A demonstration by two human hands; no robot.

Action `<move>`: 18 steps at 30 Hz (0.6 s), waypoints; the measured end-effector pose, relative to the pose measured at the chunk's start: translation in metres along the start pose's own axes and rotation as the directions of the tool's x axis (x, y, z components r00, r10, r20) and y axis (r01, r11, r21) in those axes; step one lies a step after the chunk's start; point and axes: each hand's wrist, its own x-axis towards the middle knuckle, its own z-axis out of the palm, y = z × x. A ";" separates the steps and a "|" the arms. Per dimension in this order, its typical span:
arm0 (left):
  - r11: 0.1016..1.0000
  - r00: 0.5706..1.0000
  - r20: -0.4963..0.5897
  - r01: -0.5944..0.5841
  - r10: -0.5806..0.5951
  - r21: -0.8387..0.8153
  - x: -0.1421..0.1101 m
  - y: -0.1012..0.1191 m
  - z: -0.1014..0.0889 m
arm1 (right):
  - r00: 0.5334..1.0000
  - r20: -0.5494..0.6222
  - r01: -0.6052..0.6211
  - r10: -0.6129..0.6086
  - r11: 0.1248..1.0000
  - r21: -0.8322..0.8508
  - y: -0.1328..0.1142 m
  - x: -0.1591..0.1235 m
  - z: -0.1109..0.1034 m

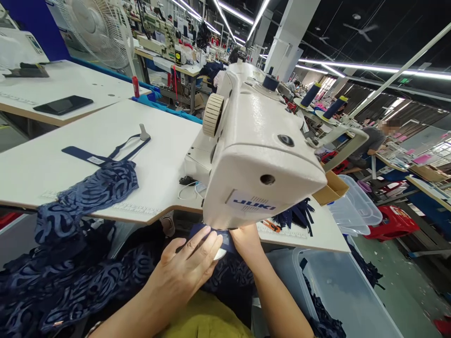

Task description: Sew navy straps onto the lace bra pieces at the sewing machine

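Note:
A white JUKI sewing machine (253, 141) stands in front of me, its head hiding the needle area. Beneath it lies a piece of navy fabric (229, 240). My left hand (188, 263) rests on the fabric's left side, fingers stretched out flat and thumb apart. A round white edge (220, 254) shows under those fingertips. My right hand (246, 238) is at the fabric's right side, its fingers hidden behind the machine head. Patterned navy lace bras (98, 185) are strung over the table's left front edge and down to my lap.
An orange cutter (271, 226) and navy straps (296, 216) lie right of the machine. A phone (64, 104) is on the left table. Plastic bins (338, 281) stand at the lower right, and a fan (95, 30) behind. A person (373, 138) sits far right.

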 end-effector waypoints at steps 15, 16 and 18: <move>1.000 1.000 -0.013 0.006 -0.006 0.014 0.001 -0.003 0.004 | 0.998 -0.002 0.070 -0.070 0.995 0.078 -0.010 0.009 -0.001; 1.000 1.000 -0.014 0.001 0.000 0.012 0.000 -0.003 0.004 | 0.998 0.000 0.067 -0.067 0.994 0.082 -0.009 0.009 -0.001; 1.000 1.000 -0.020 -0.007 0.007 -0.004 -0.002 -0.004 0.004 | 0.999 0.010 0.046 -0.047 0.995 0.086 -0.009 0.009 -0.001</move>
